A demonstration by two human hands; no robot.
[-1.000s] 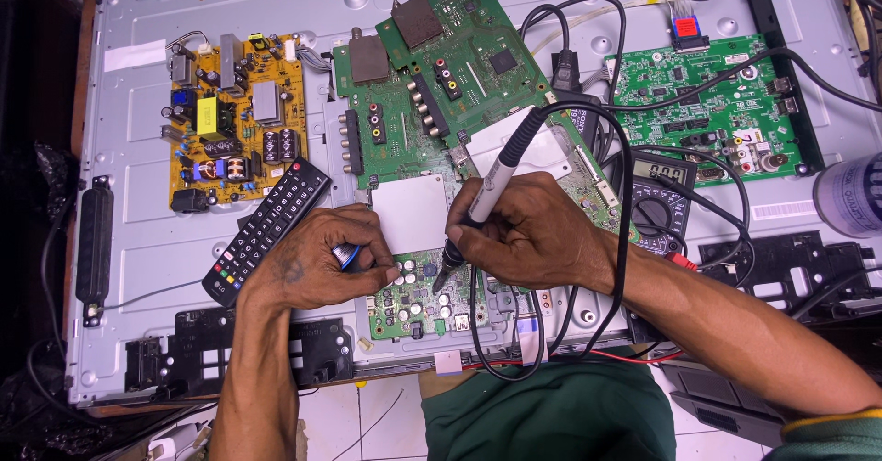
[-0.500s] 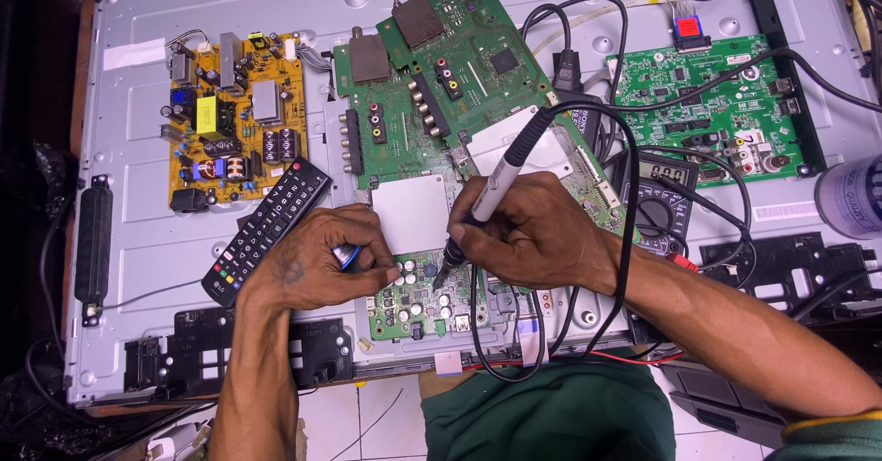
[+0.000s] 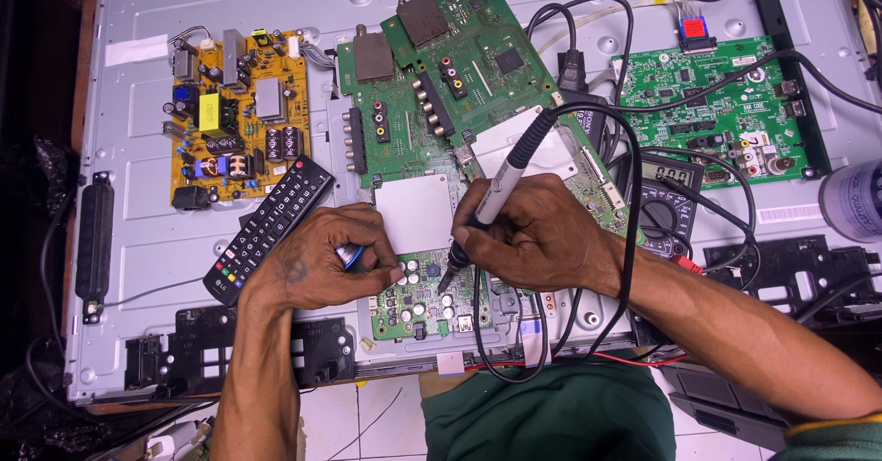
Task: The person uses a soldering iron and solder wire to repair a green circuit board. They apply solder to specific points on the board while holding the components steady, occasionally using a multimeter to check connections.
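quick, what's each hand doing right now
Left hand: closed on a small blue-and-silver object, resting by the small green board.
Right hand: closed on the soldering iron, tip on that board.

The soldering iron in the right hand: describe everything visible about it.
The pen-shaped soldering iron with a grey-white barrel has a dark collar near its tip and a black strain relief at its upper end, from which a black cable loops down toward the table edge. It tilts, tip down-left, upper end up-right. The right hand grips it like a pen. Its tip meets the small green circuit board with round silver capacitors; exact contact cannot be told.
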